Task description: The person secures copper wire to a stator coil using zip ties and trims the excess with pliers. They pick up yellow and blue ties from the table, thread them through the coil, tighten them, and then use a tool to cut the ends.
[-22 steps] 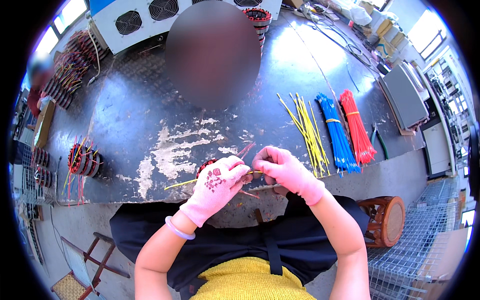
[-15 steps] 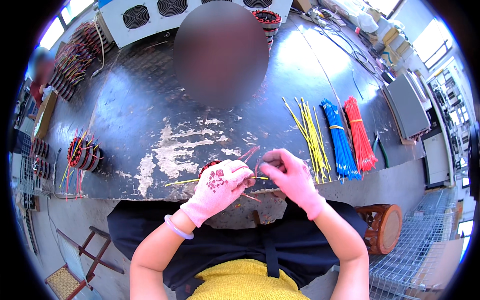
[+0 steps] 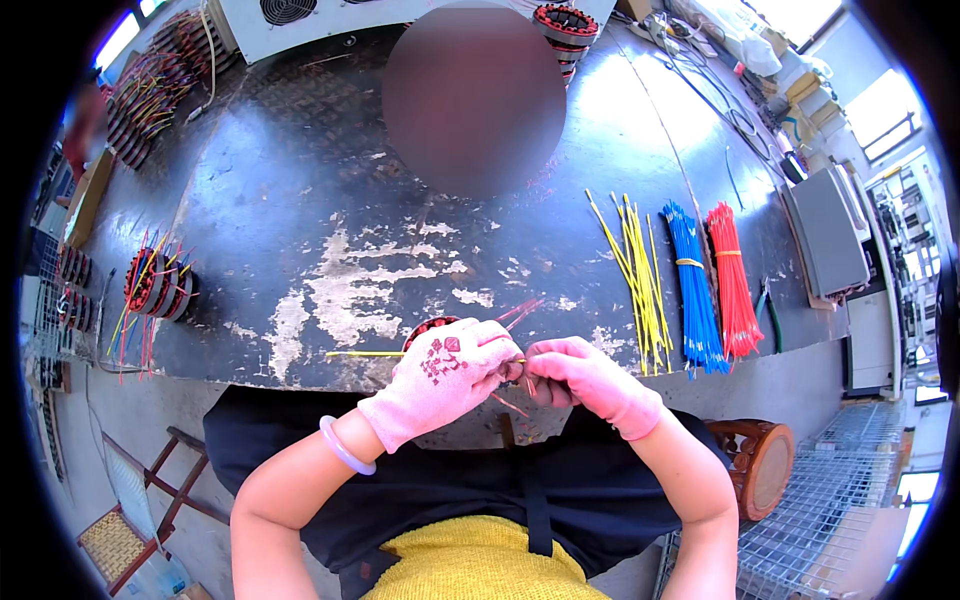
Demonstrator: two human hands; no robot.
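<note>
My gloved left hand (image 3: pixel 450 370) is closed round a yellow wire (image 3: pixel 365 353), whose long end sticks out to the left. Beneath and behind that hand lies a motor stator with a red-and-black rim (image 3: pixel 428 328), mostly hidden. Thin reddish leads (image 3: pixel 522 312) stick out beyond the fingers. My gloved right hand (image 3: pixel 592 384) meets the left fingertips, its thumb and fingers pinched on thin wire ends by the yellow wire's tip. The exact join is hidden by the fingers.
Loose yellow wires (image 3: pixel 640 285), a blue wire bundle (image 3: pixel 695 290) and a red one (image 3: pixel 734 282) lie right, beside green-handled pliers (image 3: pixel 769 315). A wired stator (image 3: pixel 160 285) stands left. More stators (image 3: pixel 567 30) are stacked at the back. The table edge runs below my hands.
My right hand has come in and left, from just apart to touching the left fingertips, and its fingers have closed at the wire ends. My left hand keeps its hold.
</note>
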